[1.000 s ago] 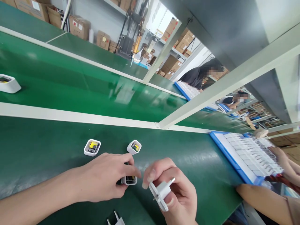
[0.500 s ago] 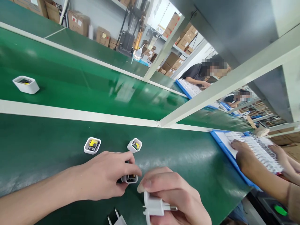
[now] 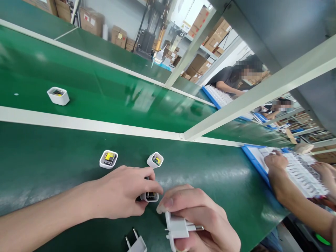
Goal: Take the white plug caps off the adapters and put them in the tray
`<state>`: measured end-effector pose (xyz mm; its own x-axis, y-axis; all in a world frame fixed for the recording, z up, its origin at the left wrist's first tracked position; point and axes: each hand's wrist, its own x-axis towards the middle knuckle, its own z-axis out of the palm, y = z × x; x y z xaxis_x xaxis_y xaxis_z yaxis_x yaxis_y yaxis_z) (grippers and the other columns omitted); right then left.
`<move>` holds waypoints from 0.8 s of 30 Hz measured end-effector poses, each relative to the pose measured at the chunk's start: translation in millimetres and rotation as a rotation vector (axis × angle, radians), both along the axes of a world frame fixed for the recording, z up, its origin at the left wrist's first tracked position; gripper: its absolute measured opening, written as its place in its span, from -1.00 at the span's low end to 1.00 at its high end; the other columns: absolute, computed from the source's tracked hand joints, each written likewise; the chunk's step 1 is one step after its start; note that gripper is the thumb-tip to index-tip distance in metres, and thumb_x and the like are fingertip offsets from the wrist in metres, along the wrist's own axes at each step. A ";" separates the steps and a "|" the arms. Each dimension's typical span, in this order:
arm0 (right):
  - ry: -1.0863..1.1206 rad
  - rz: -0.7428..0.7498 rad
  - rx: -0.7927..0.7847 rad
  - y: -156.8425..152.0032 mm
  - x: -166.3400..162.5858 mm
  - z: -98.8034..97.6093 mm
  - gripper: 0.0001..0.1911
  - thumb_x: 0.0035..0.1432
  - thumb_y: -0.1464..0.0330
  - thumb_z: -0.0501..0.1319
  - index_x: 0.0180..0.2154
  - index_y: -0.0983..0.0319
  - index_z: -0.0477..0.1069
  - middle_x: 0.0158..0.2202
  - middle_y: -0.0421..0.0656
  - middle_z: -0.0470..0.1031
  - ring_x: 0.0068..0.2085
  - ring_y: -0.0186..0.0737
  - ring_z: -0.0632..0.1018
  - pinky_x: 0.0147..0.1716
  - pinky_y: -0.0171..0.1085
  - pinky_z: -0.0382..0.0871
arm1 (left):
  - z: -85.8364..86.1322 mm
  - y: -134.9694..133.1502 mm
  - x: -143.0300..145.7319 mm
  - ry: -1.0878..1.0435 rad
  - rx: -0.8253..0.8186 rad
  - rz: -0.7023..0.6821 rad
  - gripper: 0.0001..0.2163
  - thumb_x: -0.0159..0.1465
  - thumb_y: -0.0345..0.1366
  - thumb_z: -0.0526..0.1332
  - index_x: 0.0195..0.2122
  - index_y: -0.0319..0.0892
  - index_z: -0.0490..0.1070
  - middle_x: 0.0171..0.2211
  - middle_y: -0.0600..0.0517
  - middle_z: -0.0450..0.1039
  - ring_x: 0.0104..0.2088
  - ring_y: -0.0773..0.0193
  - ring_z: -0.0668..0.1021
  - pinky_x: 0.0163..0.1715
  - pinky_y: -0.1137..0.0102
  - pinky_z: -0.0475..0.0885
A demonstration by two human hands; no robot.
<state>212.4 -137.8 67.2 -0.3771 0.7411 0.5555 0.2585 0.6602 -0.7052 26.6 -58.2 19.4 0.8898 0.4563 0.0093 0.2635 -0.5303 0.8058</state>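
Two hands are busy right at the near edge of the green worktop [image 3: 52,168]. The left hand [image 3: 123,196] is closed around a small white charger shell [image 3: 149,196], pinching it between thumb and fingers so its open end faces us, and the shell sits down on the worktop. The right hand [image 3: 202,224] is just beside it, gripping a white plug cap [image 3: 178,229] with its two metal pins pointing off to the right. Cap and shell are close but not touching.

A spare plug piece [image 3: 136,245] lies on the worktop below the left hand, pins up. Just past the left-hand fingers sit two open shells, one with a yellow part inside [image 3: 108,159] and a tilted one [image 3: 155,160]. Beyond a white rail [image 3: 78,122], a lone shell [image 3: 58,95] sits on the shiny green belt [image 3: 118,101].

Off to the right, a co-worker's hand [image 3: 275,162] rests on a blue tray [image 3: 252,157] packed with rows of white parts.
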 end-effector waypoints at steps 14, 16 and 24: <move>-0.461 -0.014 0.052 -4.0 43.0 -19.9 -0.83 0.33 0.51 0.25 -0.04 0.27 0.43 -0.10 0.04 0.57 -0.08 -0.05 0.59 -0.14 -0.04 0.57 | -2.0 1.2 -1.6 0.011 0.047 0.026 -0.64 0.21 -0.46 0.20 0.00 0.04 0.42 -0.13 0.18 0.49 -0.21 0.27 0.59 -0.30 0.41 0.36; -0.580 -0.044 0.025 -9.3 56.1 -31.2 -0.82 0.32 0.52 0.26 -0.05 0.26 0.44 -0.09 0.03 0.57 -0.06 -0.04 0.58 -0.11 -0.04 0.55 | -3.9 2.2 -1.4 0.012 0.060 0.050 -0.65 0.21 -0.47 0.19 0.00 -0.02 0.40 -0.13 0.16 0.52 -0.18 0.23 0.59 -0.28 0.39 0.38; -0.624 -0.184 0.162 -34.2 45.9 -43.0 -0.78 0.37 0.36 0.20 0.02 0.28 0.41 -0.13 0.05 0.50 -0.11 -0.02 0.53 -0.20 -0.06 0.51 | -6.6 3.2 -0.3 0.083 0.080 0.080 -0.77 0.25 -0.38 0.24 -0.06 -0.05 0.41 -0.07 0.13 0.51 -0.22 0.19 0.60 -0.34 0.34 0.35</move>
